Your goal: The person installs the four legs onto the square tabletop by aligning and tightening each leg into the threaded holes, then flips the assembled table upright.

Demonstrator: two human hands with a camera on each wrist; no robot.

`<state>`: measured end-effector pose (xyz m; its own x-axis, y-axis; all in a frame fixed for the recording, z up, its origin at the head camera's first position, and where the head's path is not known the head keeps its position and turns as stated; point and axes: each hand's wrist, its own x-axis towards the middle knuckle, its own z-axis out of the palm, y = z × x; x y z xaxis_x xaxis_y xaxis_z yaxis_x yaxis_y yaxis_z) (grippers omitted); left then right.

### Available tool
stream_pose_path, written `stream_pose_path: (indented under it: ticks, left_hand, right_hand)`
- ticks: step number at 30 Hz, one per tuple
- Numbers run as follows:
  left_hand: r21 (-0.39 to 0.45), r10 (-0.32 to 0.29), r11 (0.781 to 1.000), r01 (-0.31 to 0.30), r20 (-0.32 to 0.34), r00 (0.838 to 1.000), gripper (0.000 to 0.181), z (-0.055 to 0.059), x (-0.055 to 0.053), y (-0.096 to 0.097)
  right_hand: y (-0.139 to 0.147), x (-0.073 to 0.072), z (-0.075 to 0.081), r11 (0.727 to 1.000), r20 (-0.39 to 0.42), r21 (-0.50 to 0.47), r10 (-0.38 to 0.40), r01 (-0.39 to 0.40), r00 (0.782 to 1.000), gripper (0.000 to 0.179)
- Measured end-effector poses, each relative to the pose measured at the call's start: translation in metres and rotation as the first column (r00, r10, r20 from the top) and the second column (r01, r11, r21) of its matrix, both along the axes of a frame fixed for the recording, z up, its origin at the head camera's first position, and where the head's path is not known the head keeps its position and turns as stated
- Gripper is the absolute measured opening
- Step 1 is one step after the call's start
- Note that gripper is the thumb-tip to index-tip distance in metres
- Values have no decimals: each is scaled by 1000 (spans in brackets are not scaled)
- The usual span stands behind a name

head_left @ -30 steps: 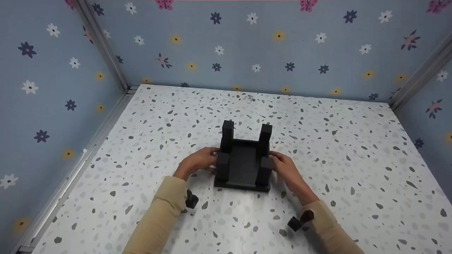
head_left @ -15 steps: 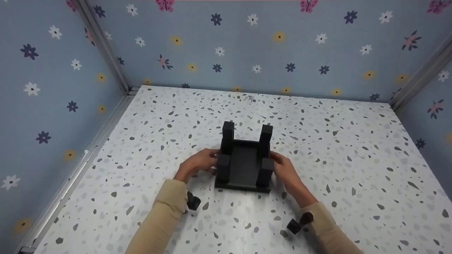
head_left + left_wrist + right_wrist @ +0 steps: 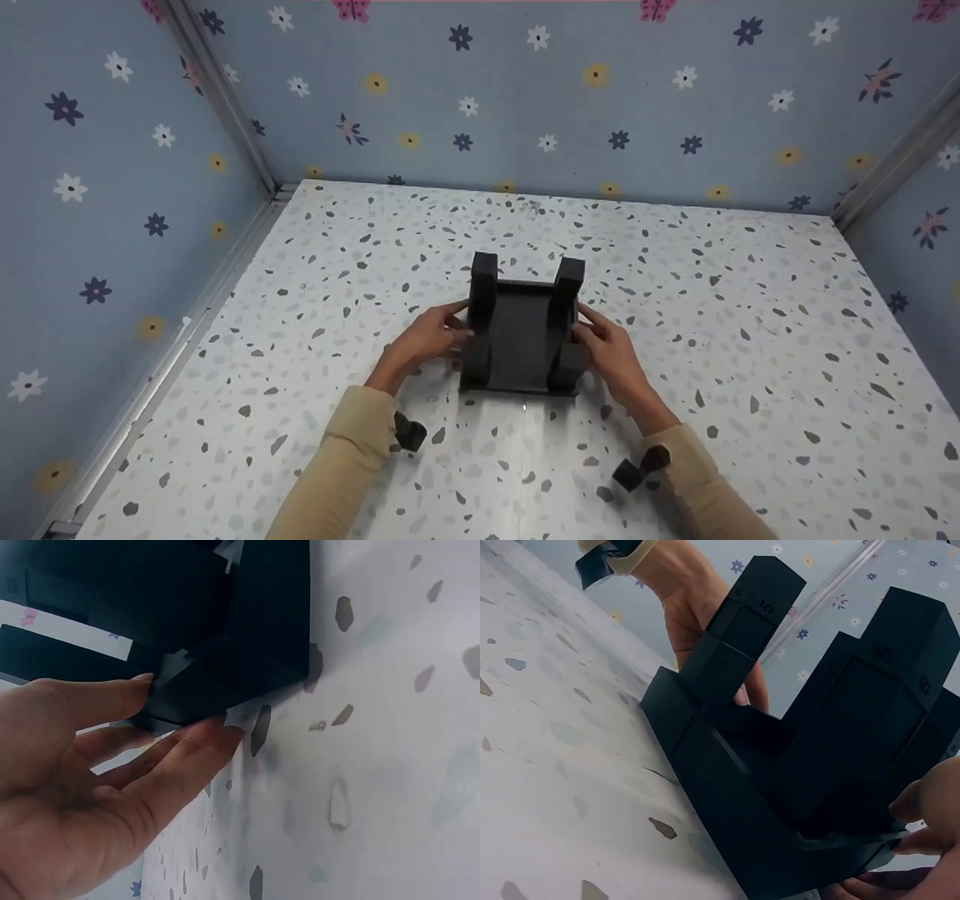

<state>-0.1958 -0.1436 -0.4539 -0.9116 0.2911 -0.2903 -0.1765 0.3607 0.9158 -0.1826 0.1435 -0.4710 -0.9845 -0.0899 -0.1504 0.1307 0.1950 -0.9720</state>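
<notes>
Between the two hands is a black four-legged piece [image 3: 519, 341], like a small upturned stool with a shallow rimmed base and blocky posts pointing up. My left hand [image 3: 429, 335] holds its left side. In the left wrist view, that thumb lies along the rim and the fingers [image 3: 187, 754] reach under the bottom edge. Opposite it, my right hand [image 3: 613, 358] grips the right side. The right wrist view shows the right thumb [image 3: 911, 802] over the rim, the other fingers below. Small raised markings show on the posts [image 3: 750, 622]. The base's underside is hidden.
A white speckled tabletop [image 3: 712, 315] spreads around the piece. Blue flowered panels [image 3: 525, 97] stand behind and at both sides, with metal rails [image 3: 225, 97] at the corners. A dark block-shaped device [image 3: 409, 433] sits at the left cuff, another [image 3: 630, 474] at the right.
The piece has tipped toward the person and shifted slightly: its far rim sits higher in view and its front face shows less. Both hands have turned with it, fingers spread farther along the sides.
</notes>
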Motion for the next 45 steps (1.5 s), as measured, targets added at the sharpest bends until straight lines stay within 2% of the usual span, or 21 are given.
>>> stream_pose_path:
  ticks: [8,13,17,21,24,28,30,33,36,37,40,42,45]
  left_hand:
    - [90,22,996,-24,24,999,72,0,-2,-1]
    - [122,14,992,-12,-13,1000,63,1,-3,-5]
    - [141,9,990,-5,-31,999,53,3,-2,-6]
    - [206,-7,979,16,-45,999,48,6,-2,-6]
    - [246,-8,969,22,-58,998,45,9,-2,-5]
    - [225,-3,974,33,-129,992,45,15,-2,-5]
    - [200,-4,979,43,-189,982,45,17,-3,-4]
    - [164,-8,985,58,-291,957,43,20,-3,-4]
    - [158,-15,984,78,-367,930,39,36,3,0]
    - [158,-16,984,83,-389,921,38,38,4,1]
    - [157,-11,983,90,-449,894,35,43,6,4]
    - [164,-3,982,95,-486,874,33,38,3,6]
    - [175,4,979,106,-538,843,32,36,2,9]
  right_hand:
    - [5,-4,4,993,28,-115,8,-5,1000,54]
    - [11,-7,9,986,59,-152,81,-71,995,51]
    - [16,-8,12,982,51,-152,124,-115,991,48]
    - [21,-7,14,984,6,-138,118,-116,993,46]
    - [23,-7,16,985,-56,-129,108,-115,993,42]
    - [26,-6,19,987,-174,-98,106,-124,979,41]
    - [28,-6,21,989,-243,-73,105,-126,964,42]
    - [31,-6,25,990,-350,-64,99,-129,932,43]
    - [35,-6,30,987,-451,-75,96,-145,887,42]
    - [35,-6,32,985,-481,-75,100,-155,871,42]
    - [38,-5,38,984,-557,-46,120,-174,822,42]
    - [39,-3,42,985,-604,-7,134,-173,786,42]
    - [39,3,51,983,-687,53,165,-177,708,43]
